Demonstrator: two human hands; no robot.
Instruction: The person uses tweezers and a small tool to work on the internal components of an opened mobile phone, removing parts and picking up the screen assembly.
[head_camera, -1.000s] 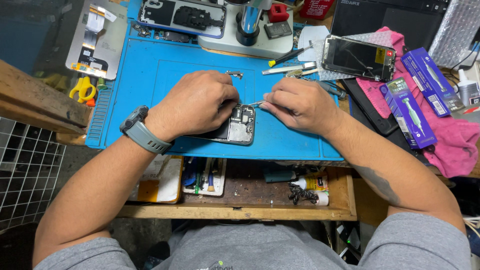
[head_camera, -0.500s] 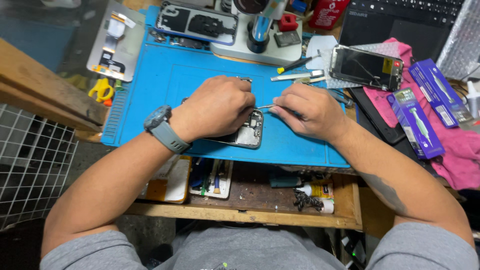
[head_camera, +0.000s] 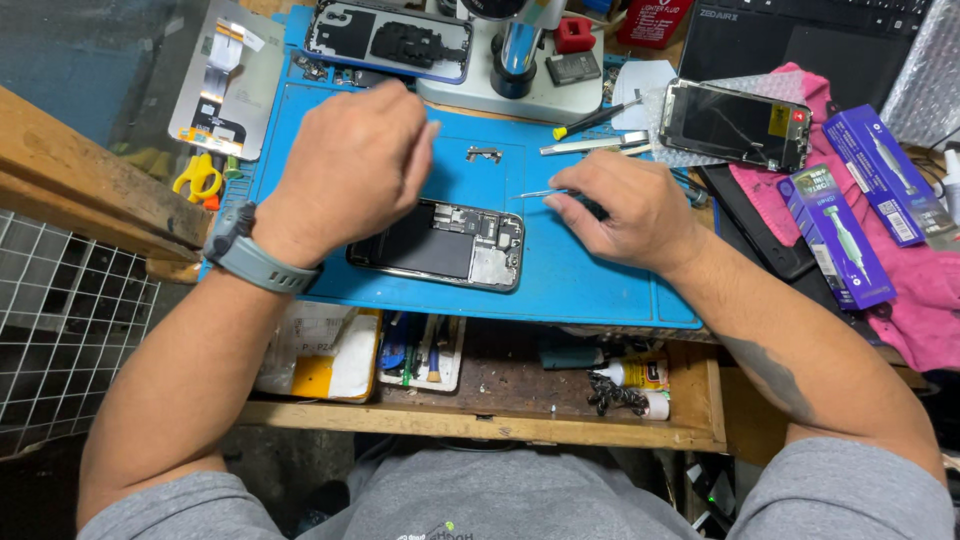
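An opened phone (head_camera: 440, 245) lies face down on the blue work mat (head_camera: 560, 280), its boards and battery exposed. My left hand (head_camera: 350, 165), with a grey watch on the wrist, is raised above the phone's upper left, fingers curled; whether it pinches anything is hidden. My right hand (head_camera: 630, 205) rests on the mat to the phone's right and holds thin metal tweezers (head_camera: 545, 193) pointing left. A small metal bracket (head_camera: 485, 154) lies on the mat above the phone.
A microscope base (head_camera: 520, 60) and a phone back frame (head_camera: 390, 40) stand at the back. A phone screen (head_camera: 735, 125), blue tool boxes (head_camera: 840, 235), a pink cloth (head_camera: 920, 300) lie right. Yellow scissors (head_camera: 198, 177) lie left. An open drawer (head_camera: 500, 385) is below.
My left hand lifted off the phone and moved up and back, uncovering it. My right hand drew away to the right with the tweezers. The camera view shifted closer.
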